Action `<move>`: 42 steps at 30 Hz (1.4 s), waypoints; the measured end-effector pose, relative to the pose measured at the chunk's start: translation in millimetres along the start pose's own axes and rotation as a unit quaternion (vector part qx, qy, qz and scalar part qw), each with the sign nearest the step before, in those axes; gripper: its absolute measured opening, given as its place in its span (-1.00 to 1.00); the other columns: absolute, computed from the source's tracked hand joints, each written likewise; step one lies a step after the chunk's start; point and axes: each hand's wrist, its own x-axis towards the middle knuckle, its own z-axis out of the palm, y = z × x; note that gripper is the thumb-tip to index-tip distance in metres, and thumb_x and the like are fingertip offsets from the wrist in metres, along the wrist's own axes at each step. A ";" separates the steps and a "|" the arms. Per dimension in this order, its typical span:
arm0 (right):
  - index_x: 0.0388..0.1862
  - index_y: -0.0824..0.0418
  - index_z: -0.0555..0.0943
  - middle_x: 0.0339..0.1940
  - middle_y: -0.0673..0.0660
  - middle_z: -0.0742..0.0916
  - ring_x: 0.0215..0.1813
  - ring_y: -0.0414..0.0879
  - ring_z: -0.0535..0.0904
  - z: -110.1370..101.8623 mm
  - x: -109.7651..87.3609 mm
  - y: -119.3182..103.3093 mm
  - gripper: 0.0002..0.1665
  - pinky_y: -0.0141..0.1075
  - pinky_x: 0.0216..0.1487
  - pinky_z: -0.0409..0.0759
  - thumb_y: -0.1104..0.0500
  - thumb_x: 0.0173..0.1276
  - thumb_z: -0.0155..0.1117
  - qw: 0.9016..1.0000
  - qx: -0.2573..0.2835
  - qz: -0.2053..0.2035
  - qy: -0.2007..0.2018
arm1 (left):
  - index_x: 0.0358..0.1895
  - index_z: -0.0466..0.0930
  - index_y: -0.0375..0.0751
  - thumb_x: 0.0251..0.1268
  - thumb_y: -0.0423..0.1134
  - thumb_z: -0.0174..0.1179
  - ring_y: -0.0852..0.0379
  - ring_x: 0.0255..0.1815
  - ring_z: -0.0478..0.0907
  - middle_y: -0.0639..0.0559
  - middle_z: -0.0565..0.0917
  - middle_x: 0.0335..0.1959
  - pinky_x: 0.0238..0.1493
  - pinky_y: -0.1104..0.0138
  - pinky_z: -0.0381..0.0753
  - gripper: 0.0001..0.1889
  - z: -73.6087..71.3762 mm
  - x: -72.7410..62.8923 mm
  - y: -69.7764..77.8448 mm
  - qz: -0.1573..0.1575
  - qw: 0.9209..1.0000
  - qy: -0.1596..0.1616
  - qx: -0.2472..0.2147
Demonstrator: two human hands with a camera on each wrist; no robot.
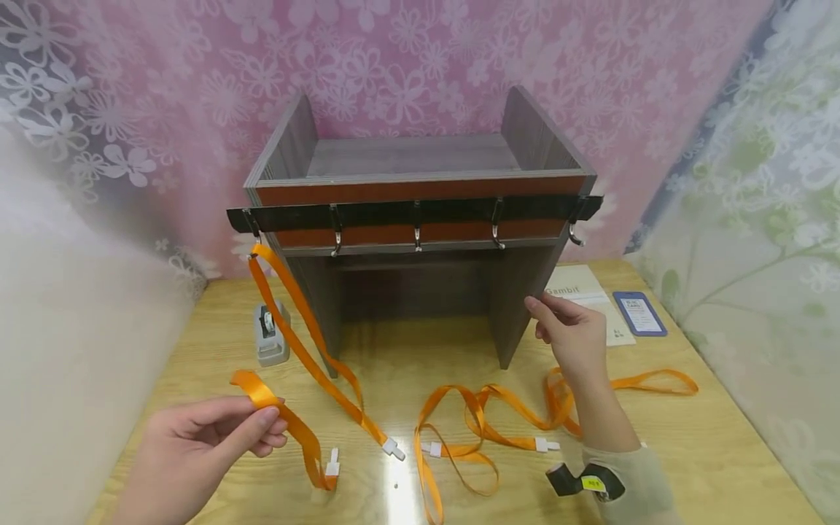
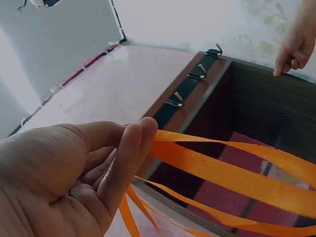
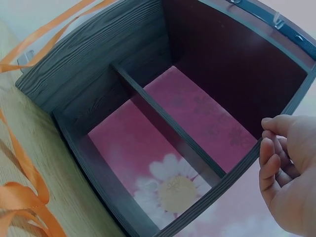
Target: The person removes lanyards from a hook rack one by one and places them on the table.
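In the head view my left hand pinches an orange lanyard between thumb and fingers; its white clip is low over the table. The left wrist view also shows the orange strap running out from the fingertips. Another orange lanyard hangs from the leftmost hook of a black hook rail on a grey wooden shelf. My right hand is beside the shelf's right side panel, fingers loosely bent, fingertips right at its edge.
More orange lanyards lie tangled on the wooden table. A grey device is left of the shelf. A printed booklet and blue card holder lie on the right. The rail's other hooks hold nothing.
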 end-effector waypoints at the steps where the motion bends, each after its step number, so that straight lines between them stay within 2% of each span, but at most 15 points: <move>1: -0.16 0.26 0.77 -0.65 -0.08 0.69 -0.62 -0.24 0.51 0.3 -0.9 0.5 -0.70 -0.49 -0.48 0.59 0.08 0.24 0.52 1.000 -0.012 -0.008 0.003 | -0.20 0.73 -0.45 0.23 -0.67 0.20 0.10 -0.43 0.76 -0.06 0.81 -0.39 -0.41 0.26 0.74 -0.81 1.5 -0.6 -4.0 -0.001 1.000 -0.001 -0.008; 4: -0.14 0.31 0.75 -0.70 -0.09 0.66 -0.63 -0.23 0.51 1.9 -2.7 1.3 -0.67 -0.49 -0.49 0.59 0.08 0.26 0.49 0.999 -0.040 -0.031 0.014 | -0.18 0.73 -0.46 0.25 -0.64 0.20 0.11 -0.39 0.77 -0.04 0.82 -0.36 -0.36 0.24 0.75 -0.83 5.5 -1.7 -13.2 -0.013 1.000 0.001 -0.006; 8: -0.09 0.32 0.75 -0.68 -0.10 0.67 -0.62 -0.23 0.52 4.0 -3.5 0.2 -0.64 -0.50 -0.47 0.60 0.07 0.27 0.49 0.998 -0.043 -0.029 0.019 | -0.16 0.72 -0.49 0.27 -0.60 0.21 0.10 -0.36 0.78 -0.03 0.82 -0.31 -0.32 0.19 0.75 -0.85 8.1 -4.3 -23.4 -0.030 0.999 0.013 -0.008; 9: -0.10 0.32 0.75 -0.68 -0.09 0.67 -0.63 -0.23 0.52 4.5 -3.6 0.2 -0.64 -0.50 -0.48 0.60 0.08 0.27 0.48 0.998 -0.043 -0.031 0.020 | -0.15 0.73 -0.49 0.28 -0.58 0.22 0.09 -0.35 0.79 -0.03 0.82 -0.30 -0.30 0.18 0.75 -0.85 8.5 -4.7 -25.4 -0.044 0.999 0.018 -0.003; 12: -0.13 0.33 0.76 -0.66 -0.05 0.69 -0.64 -0.22 0.52 6.1 -2.5 -0.1 -0.69 -0.50 -0.51 0.58 0.12 0.27 0.48 0.998 -0.028 -0.045 0.025 | -0.15 0.75 -0.43 0.29 -0.48 0.27 0.09 -0.35 0.79 -0.02 0.82 -0.30 -0.27 0.18 0.75 -0.87 11.2 -2.7 -32.5 -0.075 0.996 0.037 0.033; 15: -0.16 0.34 0.76 -0.63 -0.02 0.71 -0.66 -0.20 0.51 6.7 -1.2 -0.1 -0.72 -0.49 -0.54 0.56 0.15 0.27 0.48 0.998 -0.014 -0.058 0.033 | -0.17 0.77 -0.36 0.31 -0.38 0.30 0.10 -0.34 0.79 -0.01 0.82 -0.29 -0.22 0.22 0.76 -0.87 16.5 -0.5 -42.9 -0.104 0.992 0.040 0.065; 19: -0.16 0.33 0.76 -0.61 -0.02 0.71 -0.66 -0.19 0.50 7.2 -1.5 1.3 -0.73 -0.49 -0.54 0.56 0.15 0.27 0.48 0.998 -0.003 -0.051 0.031 | -0.19 0.78 -0.28 0.31 -0.34 0.31 0.15 -0.33 0.78 -0.03 0.82 -0.28 -0.22 0.28 0.77 -0.89 23.7 -7.1 -58.8 -0.129 0.988 0.036 0.072; 22: -0.17 0.33 0.77 -0.61 -0.02 0.72 -0.66 -0.20 0.50 8.6 -1.8 3.3 -0.74 -0.49 -0.54 0.56 0.16 0.26 0.49 0.998 0.008 -0.051 0.029 | -0.21 0.79 -0.23 0.29 -0.32 0.33 0.15 -0.34 0.78 -0.03 0.82 -0.28 -0.22 0.31 0.77 -0.90 28.2 -13.0 -67.3 -0.147 0.985 0.045 0.073; 24: -0.18 0.33 0.77 -0.60 -0.01 0.72 -0.67 -0.20 0.49 9.3 -2.3 4.1 -0.74 -0.49 -0.55 0.56 0.16 0.26 0.49 0.998 0.011 -0.052 0.031 | -0.23 0.80 -0.20 0.27 -0.33 0.34 0.14 -0.35 0.78 -0.03 0.82 -0.30 -0.23 0.32 0.77 -0.92 30.6 -15.0 -72.1 -0.140 0.986 0.053 0.078; 27: -0.18 0.33 0.77 -0.61 -0.03 0.72 -0.68 -0.20 0.49 9.9 -3.3 4.9 -0.75 -0.49 -0.56 0.54 0.17 0.26 0.49 0.998 0.013 -0.053 0.036 | -0.27 0.80 -0.16 0.25 -0.33 0.35 0.14 -0.36 0.77 0.00 0.82 -0.32 -0.25 0.34 0.76 -0.94 34.2 -16.8 -79.2 -0.113 0.987 0.063 0.091; 32: -0.19 0.35 0.77 -0.62 -0.05 0.71 -0.68 -0.20 0.49 10.6 -3.9 5.3 -0.75 -0.49 -0.57 0.54 0.19 0.26 0.49 0.998 0.022 -0.055 0.037 | -0.34 0.81 -0.07 0.23 -0.34 0.37 0.16 -0.41 0.74 0.09 0.80 -0.39 -0.32 0.36 0.75 -0.93 41.2 -20.6 -92.3 -0.082 0.985 0.084 0.123; 36: -0.20 0.34 0.77 -0.62 -0.04 0.71 -0.68 -0.19 0.49 11.0 -3.2 5.3 -0.76 -0.48 -0.56 0.54 0.19 0.24 0.50 0.997 0.036 -0.055 0.039 | -0.38 0.81 -0.06 0.21 -0.34 0.38 0.19 -0.43 0.74 0.11 0.79 -0.41 -0.35 0.38 0.74 -0.92 47.0 -24.5 -103.4 -0.089 0.983 0.100 0.129; 42: -0.21 0.35 0.77 -0.62 -0.04 0.72 -0.68 -0.20 0.49 10.7 -2.4 6.8 -0.78 -0.49 -0.57 0.54 0.21 0.24 0.50 0.996 0.047 -0.062 0.041 | -0.39 0.81 -0.17 0.19 -0.39 0.39 0.16 -0.42 0.76 0.05 0.80 -0.42 -0.36 0.39 0.74 -0.94 53.4 -29.4 -120.8 -0.104 0.980 0.123 0.120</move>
